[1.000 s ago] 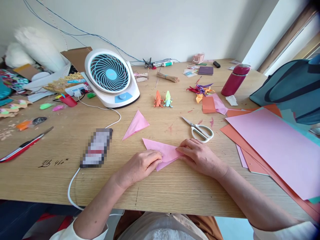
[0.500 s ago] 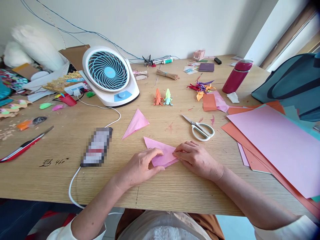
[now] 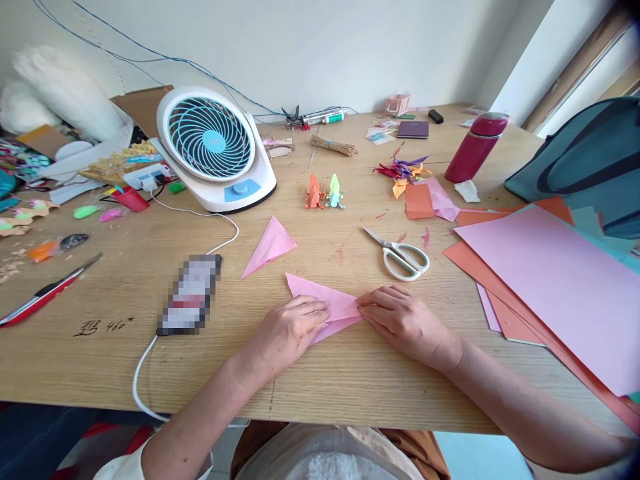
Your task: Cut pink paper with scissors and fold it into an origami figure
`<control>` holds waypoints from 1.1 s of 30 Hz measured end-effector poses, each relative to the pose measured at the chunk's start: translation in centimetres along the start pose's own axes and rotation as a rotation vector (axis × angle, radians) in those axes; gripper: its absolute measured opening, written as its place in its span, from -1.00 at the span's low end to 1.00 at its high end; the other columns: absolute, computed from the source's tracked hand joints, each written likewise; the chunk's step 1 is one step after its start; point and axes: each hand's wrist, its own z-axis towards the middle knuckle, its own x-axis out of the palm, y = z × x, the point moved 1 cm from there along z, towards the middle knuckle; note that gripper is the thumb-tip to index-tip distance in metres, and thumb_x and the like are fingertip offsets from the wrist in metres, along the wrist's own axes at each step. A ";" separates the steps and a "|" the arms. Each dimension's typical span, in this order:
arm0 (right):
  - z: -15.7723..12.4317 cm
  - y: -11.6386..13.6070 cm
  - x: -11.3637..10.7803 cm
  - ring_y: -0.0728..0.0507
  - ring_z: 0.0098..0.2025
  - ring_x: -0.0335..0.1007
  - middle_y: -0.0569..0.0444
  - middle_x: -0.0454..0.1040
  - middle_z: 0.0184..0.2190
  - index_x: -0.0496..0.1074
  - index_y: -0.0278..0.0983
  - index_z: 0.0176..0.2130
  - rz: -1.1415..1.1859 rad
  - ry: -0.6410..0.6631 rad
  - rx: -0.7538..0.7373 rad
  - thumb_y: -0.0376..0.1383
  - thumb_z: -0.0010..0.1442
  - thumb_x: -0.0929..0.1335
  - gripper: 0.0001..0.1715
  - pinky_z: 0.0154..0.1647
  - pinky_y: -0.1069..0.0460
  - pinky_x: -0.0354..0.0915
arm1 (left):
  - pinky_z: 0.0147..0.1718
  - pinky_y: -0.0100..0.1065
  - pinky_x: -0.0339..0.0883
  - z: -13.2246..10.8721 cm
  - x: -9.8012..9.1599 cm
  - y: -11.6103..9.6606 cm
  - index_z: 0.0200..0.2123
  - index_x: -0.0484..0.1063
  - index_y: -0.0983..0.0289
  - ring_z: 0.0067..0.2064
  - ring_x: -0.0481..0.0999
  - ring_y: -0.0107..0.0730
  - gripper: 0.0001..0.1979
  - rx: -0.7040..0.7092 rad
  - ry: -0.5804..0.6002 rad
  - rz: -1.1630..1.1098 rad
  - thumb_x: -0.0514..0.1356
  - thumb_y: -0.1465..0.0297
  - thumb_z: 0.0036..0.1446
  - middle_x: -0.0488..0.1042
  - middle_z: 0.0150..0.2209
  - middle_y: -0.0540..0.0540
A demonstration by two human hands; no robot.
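Observation:
A partly folded sheet of pink paper (image 3: 323,293) lies on the wooden table in front of me, one flap turned over along a slanting edge. My left hand (image 3: 290,328) is closed over its left side, thumb and fingers together on the fold. At the right corner my right hand (image 3: 407,327) pinches the paper between thumb and fingers. Beyond my left hand lies a second pink paper folded into a triangle (image 3: 270,247). White-handled scissors (image 3: 403,259) rest with blades parted, farther back than my right hand.
A phone (image 3: 190,293) with a white cable lies left, a fan (image 3: 215,147) behind it. Two small origami figures (image 3: 315,192) stand mid-table. Large paper sheets (image 3: 550,287) overlap at right, near a red flask (image 3: 477,147) and a teal bag (image 3: 580,153). A red-handled knife (image 3: 50,290) lies far left.
My left hand's thumb and fingers, apart before, have come together on the paper's fold. My right hand has shifted slightly right, still at the corner. The view has turned a little.

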 end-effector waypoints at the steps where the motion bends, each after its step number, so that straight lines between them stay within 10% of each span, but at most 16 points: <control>1: -0.2 0.0 -0.1 -0.14 -0.21 0.45 -0.04 0.56 -0.19 0.50 -0.29 -0.24 -0.011 0.000 0.018 -0.42 0.37 0.22 -0.72 -0.15 -0.06 0.33 | 0.00 -0.20 0.46 0.1 0.0 0.1 -0.05 0.54 0.32 0.00 0.54 -0.22 -0.75 -0.018 0.000 -0.025 0.11 0.50 0.29 0.61 -0.08 0.14; 14: -0.4 -0.4 -0.4 -0.11 -0.31 0.32 0.02 0.39 -0.36 0.43 -0.26 -0.37 0.150 -0.036 0.303 -0.38 0.28 0.32 -0.83 -0.25 -0.01 0.28 | -0.53 -0.41 0.00 2.5 -2.3 1.4 -0.63 0.34 0.29 -0.53 0.27 -0.48 -0.61 -0.430 0.204 -0.237 0.05 0.38 0.26 0.33 -0.62 -0.08; 33: 0.0 -0.7 -0.4 -0.09 -0.33 0.22 0.09 0.30 -0.40 0.38 -0.28 -0.41 0.250 0.063 0.508 -0.42 0.21 0.35 -0.86 -0.28 -0.01 0.18 | -0.41 -0.38 0.09 4.9 -2.0 3.4 -0.47 0.40 0.25 -0.41 0.36 -0.43 -0.80 -0.579 0.226 -0.164 0.16 0.35 0.19 0.43 -0.43 -0.04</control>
